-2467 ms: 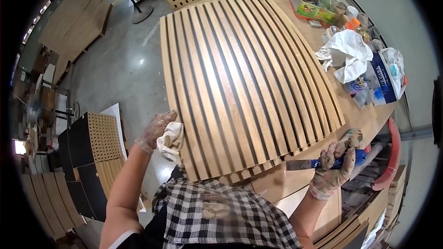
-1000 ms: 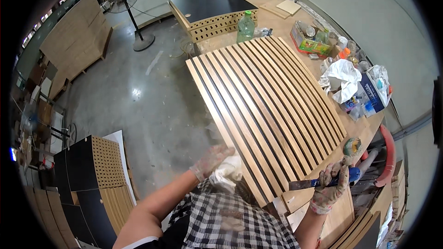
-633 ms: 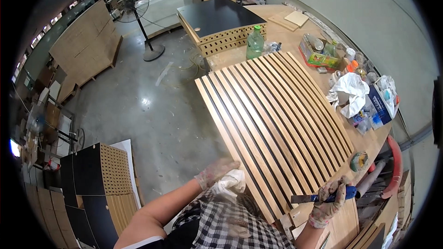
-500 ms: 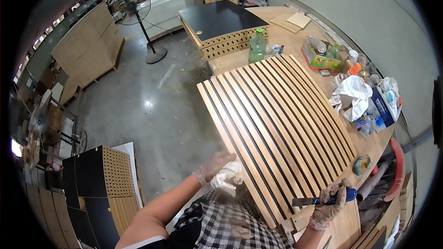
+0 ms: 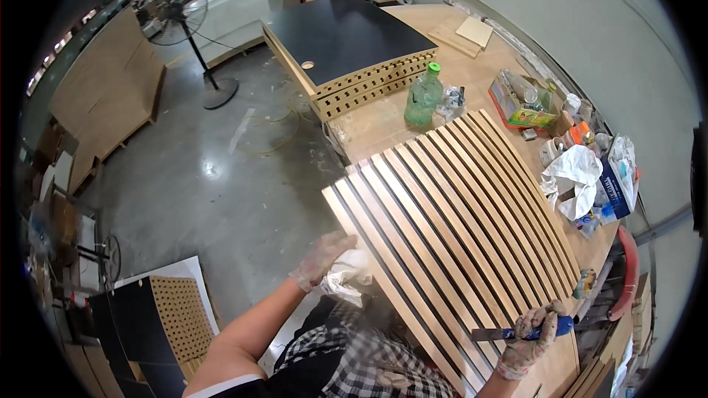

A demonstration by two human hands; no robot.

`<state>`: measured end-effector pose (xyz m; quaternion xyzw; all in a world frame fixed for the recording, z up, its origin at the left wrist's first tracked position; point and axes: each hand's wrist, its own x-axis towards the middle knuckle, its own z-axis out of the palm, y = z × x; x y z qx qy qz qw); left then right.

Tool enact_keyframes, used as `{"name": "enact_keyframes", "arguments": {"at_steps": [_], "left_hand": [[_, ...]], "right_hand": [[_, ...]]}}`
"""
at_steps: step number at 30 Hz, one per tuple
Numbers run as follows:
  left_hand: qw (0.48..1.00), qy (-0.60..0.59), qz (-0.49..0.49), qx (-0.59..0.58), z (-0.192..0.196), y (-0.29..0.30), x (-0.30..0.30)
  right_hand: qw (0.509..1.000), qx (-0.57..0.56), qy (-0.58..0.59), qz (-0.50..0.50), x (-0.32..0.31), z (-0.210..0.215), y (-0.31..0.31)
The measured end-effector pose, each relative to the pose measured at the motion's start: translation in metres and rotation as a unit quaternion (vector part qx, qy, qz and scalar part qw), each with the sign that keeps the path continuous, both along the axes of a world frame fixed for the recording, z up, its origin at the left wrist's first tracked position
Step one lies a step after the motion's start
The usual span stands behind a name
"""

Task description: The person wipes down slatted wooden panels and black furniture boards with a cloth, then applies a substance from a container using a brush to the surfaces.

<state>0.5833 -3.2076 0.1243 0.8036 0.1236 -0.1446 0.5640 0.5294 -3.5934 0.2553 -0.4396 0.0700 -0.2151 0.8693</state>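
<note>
A slatted wooden panel (image 5: 451, 225), pale strips with dark grooves between them, lies at a slant in front of me. My left hand (image 5: 322, 264), in a thin stained glove, is closed on a crumpled white cloth (image 5: 349, 277) beside the panel's left edge. Over the panel's near right part, my gloved right hand (image 5: 532, 333) grips a chisel (image 5: 565, 325) by its blue handle. Its flat dark blade points left above the slats. The glove's fingers are stained. Part of the cloth is hidden behind the left hand.
Beyond the panel stand a green plastic bottle (image 5: 424, 97) and a stack of black-topped boards (image 5: 346, 33). A carton of bottles (image 5: 522, 99), white crumpled paper (image 5: 574, 177) and a tape roll (image 5: 585, 283) lie along the right. A fan (image 5: 199, 51) stands on the floor at left.
The view has shifted, and the panel's far left corner now appears nearer to me. My left hand with the cloth has moved left and up along the panel's edge. The chisel stays in my right hand.
</note>
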Motion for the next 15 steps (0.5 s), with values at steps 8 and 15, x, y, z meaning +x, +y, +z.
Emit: {"name": "enact_keyframes", "arguments": {"at_steps": [8, 15], "left_hand": [[0.975, 0.053, 0.021, -0.215, 0.003, 0.065, 0.064], [0.973, -0.138, 0.151, -0.112, -0.009, 0.121, 0.089]], "right_hand": [[1.000, -0.017, -0.003, -0.008, 0.044, 0.014, 0.087], [0.993, -0.004, 0.040, -0.109, 0.047, 0.007, 0.081]]}}
